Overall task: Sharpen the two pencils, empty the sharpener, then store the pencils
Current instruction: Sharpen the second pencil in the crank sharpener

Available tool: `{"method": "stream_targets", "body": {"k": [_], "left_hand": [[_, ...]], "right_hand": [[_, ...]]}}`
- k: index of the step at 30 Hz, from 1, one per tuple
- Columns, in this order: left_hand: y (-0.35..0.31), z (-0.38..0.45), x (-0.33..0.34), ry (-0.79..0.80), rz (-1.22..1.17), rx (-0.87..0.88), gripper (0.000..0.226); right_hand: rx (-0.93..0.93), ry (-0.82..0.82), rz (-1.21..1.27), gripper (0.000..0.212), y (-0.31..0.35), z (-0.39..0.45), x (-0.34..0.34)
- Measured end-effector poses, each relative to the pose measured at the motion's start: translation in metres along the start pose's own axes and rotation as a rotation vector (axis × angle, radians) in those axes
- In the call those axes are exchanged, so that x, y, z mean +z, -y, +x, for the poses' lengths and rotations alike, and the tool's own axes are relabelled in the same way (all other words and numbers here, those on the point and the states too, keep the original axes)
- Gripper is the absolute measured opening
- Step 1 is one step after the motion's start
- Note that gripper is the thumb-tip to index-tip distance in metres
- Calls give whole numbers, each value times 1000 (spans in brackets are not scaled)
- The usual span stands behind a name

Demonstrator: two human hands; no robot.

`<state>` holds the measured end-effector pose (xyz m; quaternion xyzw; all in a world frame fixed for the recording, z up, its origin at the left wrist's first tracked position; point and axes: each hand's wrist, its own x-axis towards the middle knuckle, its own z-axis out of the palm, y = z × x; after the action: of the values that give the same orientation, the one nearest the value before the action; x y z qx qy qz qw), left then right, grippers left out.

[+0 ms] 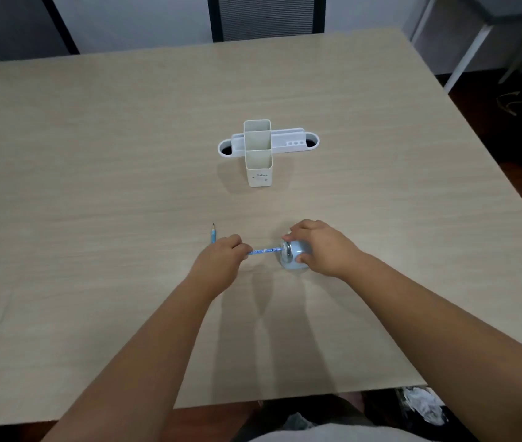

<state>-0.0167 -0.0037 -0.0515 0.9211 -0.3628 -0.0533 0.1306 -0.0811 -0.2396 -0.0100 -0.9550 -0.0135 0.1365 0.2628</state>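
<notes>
Right hand (323, 247) clamps sharpener (293, 256) steady on surface (93, 186) — left hand (221, 260) pinches pencil (264, 251) to feed it in sideways.

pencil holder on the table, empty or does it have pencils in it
Empty as far as shown: both upright compartments of the pencil holder show bare inner walls, nothing sticking out. Their bottoms are not visible.

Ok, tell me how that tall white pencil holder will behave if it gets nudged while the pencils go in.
The pencil holder stands tall on a narrow base, so a push near its rim would probably tip it. Both compartments look empty and thin-walled, so it is likely light and may slide on the smooth table. The low white tray right behind might stop a backward fall.
</notes>
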Motion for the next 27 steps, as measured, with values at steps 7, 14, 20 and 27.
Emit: {"method": "stream_targets", "body": {"k": [7, 14, 20, 27], "left_hand": [[34, -41, -9, -121, -116, -409, 14], [21, -43, 7, -150, -476, -801, 10], [25, -40, 9, -115, -422, -758, 9], [25, -41, 10, -112, -407, -750, 44]], "right_hand": [[-5, 19, -64, 52, 7, 5, -1], [4, 24, -79, 51, 5, 2, -4], [5, 8, -102, 50, 6, 1, -3], [16, 2, -88, 51, 5, 2, 0]]}}
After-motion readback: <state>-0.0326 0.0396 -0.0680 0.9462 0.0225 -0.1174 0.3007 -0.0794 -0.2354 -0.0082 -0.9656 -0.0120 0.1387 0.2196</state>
